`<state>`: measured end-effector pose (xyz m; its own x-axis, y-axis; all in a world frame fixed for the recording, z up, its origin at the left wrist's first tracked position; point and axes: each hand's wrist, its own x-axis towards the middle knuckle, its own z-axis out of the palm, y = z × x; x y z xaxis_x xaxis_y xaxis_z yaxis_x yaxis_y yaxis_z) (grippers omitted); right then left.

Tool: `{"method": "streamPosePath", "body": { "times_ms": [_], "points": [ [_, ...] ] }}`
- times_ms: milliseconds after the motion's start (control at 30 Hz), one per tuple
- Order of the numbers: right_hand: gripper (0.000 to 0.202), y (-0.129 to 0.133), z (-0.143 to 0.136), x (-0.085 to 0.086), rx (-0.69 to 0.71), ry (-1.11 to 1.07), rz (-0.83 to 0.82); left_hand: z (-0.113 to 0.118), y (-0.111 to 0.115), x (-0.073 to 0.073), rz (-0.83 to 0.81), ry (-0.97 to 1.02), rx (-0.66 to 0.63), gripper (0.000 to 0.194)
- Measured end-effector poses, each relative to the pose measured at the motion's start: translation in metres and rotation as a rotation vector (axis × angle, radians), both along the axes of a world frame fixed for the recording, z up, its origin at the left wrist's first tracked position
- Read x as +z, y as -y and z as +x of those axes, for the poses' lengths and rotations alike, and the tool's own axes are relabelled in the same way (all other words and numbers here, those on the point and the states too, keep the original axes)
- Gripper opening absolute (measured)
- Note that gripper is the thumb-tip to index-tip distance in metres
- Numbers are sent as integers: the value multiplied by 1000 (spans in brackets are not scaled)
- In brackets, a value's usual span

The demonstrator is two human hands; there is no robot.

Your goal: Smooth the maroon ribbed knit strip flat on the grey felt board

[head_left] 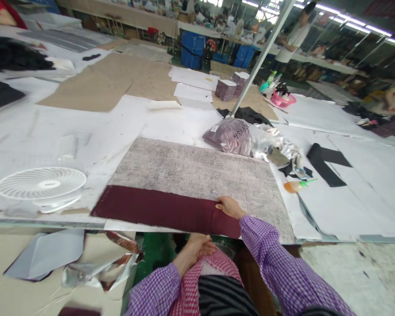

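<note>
Your right hand (230,207) rests on the maroon fabric (154,206), its fingers bent over the far edge near the right end; whether they pinch the cloth, you cannot tell. From that hand the fabric runs in a long strip toward 9 o'clock, with a short end reaching toward 5 o'clock. Your left hand (200,249) is empty and loosely open, below the near edge of the table (108,118), in front of your red checked apron (191,281). From it, the fabric lies near, at 12 o'clock, not touched.

Under the fabric you have a mottled grey sheet (191,164), bare beyond the strip's far edge. Measured from your right hand, a clear bag of dark contents (230,136) sits at 12 o'clock at the sheet's far edge, crumpled clear plastic (276,140) beside it toward 1 o'clock. The orange bottle (293,187) lies between 2 and 3 o'clock, and the black strips (327,166) are past it at 2 o'clock. Well off at 9 o'clock is the white fan (46,184), face upward.

Farther out, wrapped stacks (226,89) stand at 12 o'clock, beside the slanting metal pole (265,52). The pink basket (283,100) is at 1 o'clock, with a person in a pale top (294,37) beyond. Brown paper (95,81) spreads at 10 o'clock.
</note>
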<state>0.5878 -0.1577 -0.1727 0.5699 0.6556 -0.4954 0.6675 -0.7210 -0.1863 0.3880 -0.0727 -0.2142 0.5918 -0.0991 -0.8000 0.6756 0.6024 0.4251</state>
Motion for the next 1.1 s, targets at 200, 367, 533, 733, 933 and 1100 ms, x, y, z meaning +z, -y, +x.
{"method": "streamPosePath", "body": {
  "times_ms": [200, 367, 533, 733, 933, 1100],
  "points": [
    [22, 3, -1, -5, -14, 24, 3, -13, -25, -4, 458, 165, 76, 25],
    [23, 5, 0, -9, -17, 39, 3, -2, -50, -3, 900, 437, 113, 20],
    [23, 6, -3, -9, -10, 73, 25, 7, -49, -9, 1116, 721, -22, 15],
    [24, 7, -15, -7, -22, 184, 103, 8, -52, -23, 1245, 854, -188, 14],
    [31, 5, -33, 1, 298, 125, 298, 6, -55, -22, 1311, 874, -258, 15],
    [22, 4, -53, -2, 587, -26, 367, 6, -54, -20, 1332, 874, -279, 15]
  ]
}}
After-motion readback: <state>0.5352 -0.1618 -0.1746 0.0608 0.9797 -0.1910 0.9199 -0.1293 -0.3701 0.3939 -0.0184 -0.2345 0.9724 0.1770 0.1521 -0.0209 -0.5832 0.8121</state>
